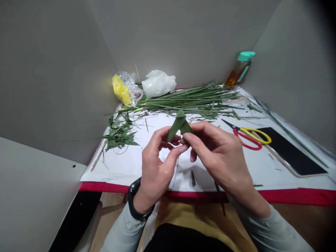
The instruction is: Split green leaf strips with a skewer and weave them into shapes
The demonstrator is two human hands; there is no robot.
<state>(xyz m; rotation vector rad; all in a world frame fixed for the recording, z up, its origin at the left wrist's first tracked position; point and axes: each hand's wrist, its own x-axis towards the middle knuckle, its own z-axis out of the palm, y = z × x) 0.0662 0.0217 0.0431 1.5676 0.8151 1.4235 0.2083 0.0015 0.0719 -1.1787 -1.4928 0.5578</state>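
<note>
Your left hand (pixel 156 166) and right hand (pixel 219 157) narrowly pinch a folded, pointed green leaf (pixel 179 125) over a white-covered table (pixel 126 168), red-and-yellow-handled scissors (pixel 244 139) lying right

A folded green leaf (pixel 179 125), perhaps a long blade of palm or reed, is held up in the air, bent into a pointed, tent-like shape with its tip uppermost and a flap slanting down to each side. The left hand (pixel 157 168) pinches the left flap, and the right hand (pixel 217 157) presses on the right flap. The lower folds are hidden behind the fingers, so how the layers cross is hard to tell.
</note>
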